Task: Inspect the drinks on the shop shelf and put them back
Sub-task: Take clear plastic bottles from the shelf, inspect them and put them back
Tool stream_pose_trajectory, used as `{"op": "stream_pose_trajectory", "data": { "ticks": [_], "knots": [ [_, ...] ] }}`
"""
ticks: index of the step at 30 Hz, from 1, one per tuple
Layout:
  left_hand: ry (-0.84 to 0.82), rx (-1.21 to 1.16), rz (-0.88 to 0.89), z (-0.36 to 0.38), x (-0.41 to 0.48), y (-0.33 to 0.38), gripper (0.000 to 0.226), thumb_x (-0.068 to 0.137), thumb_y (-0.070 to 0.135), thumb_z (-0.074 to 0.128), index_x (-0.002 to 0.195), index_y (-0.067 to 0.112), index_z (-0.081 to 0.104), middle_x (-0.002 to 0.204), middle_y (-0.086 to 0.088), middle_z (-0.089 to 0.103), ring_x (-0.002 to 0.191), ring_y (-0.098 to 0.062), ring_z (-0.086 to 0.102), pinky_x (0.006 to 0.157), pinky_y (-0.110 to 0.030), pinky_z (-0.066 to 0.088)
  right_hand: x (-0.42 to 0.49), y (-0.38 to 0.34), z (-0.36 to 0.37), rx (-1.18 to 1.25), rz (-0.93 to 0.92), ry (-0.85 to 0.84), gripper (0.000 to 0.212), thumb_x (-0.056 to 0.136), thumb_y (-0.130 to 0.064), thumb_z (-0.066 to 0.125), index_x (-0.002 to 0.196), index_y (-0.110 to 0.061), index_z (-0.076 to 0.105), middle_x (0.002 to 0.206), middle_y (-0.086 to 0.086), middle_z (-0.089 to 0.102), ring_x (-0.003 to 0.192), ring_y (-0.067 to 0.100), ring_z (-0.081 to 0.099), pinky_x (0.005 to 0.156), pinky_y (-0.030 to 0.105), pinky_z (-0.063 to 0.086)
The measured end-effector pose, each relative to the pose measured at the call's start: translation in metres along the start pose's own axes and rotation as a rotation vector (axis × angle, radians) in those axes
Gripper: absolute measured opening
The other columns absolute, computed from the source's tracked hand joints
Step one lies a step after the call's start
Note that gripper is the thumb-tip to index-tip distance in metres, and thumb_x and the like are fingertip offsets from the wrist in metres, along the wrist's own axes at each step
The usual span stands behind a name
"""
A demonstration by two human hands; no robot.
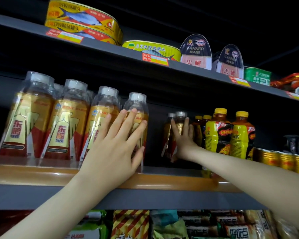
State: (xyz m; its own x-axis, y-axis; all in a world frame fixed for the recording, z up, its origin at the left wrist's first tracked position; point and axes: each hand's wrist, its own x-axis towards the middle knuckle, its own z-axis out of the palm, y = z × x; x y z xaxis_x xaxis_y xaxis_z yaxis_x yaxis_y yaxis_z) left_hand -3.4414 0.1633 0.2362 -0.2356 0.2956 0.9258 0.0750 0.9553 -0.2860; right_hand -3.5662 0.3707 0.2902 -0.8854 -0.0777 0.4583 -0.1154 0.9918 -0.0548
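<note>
Gold-labelled bottle [136, 104] at the front row's right end stands on the middle shelf [162, 197], the left grip [116, 144] flat against it with straight fingers, while the right grip [183, 137], fingers spread, touches a smaller bottle [179, 118] farther back.

**Head view.** A wide-angle camera worn on the person's head stands close to a shop shelving unit and is tilted upward. The middle shelf [145, 199] crosses the lower frame. The upper shelf [110, 47] slants from upper left down to the right. The view meets the unit obliquely: energy-drink bottles [64, 121] at left appear large, gold cans [286, 161] at right small. Snack packets [131, 225] line the bottom edge. The camera is near enough for the left hand [116, 145] and right hand [184, 142], entering from below, to touch bottles.
</note>
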Motion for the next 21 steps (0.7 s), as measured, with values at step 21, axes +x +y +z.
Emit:
{"op": "stream_pose_trajectory", "data": {
  "ticks": [21],
  "knots": [
    [0.064, -0.014, -0.205, -0.015, -0.004, -0.003, 0.052, 0.090, 0.023, 0.035, 0.134, 0.004, 0.054, 0.142, -0.021, 0.048, 0.134, -0.040, 0.040, 0.107, -0.057, 0.034, -0.085, -0.066, -0.054, 0.795, -0.544, 0.357, 0.066, 0.096, -0.047, 0.048, 0.148, -0.052, 0.007, 0.162, -0.004, 0.007, 0.148, 0.018, 0.013, 0.118, 0.039, 0.018]
  ]
}}
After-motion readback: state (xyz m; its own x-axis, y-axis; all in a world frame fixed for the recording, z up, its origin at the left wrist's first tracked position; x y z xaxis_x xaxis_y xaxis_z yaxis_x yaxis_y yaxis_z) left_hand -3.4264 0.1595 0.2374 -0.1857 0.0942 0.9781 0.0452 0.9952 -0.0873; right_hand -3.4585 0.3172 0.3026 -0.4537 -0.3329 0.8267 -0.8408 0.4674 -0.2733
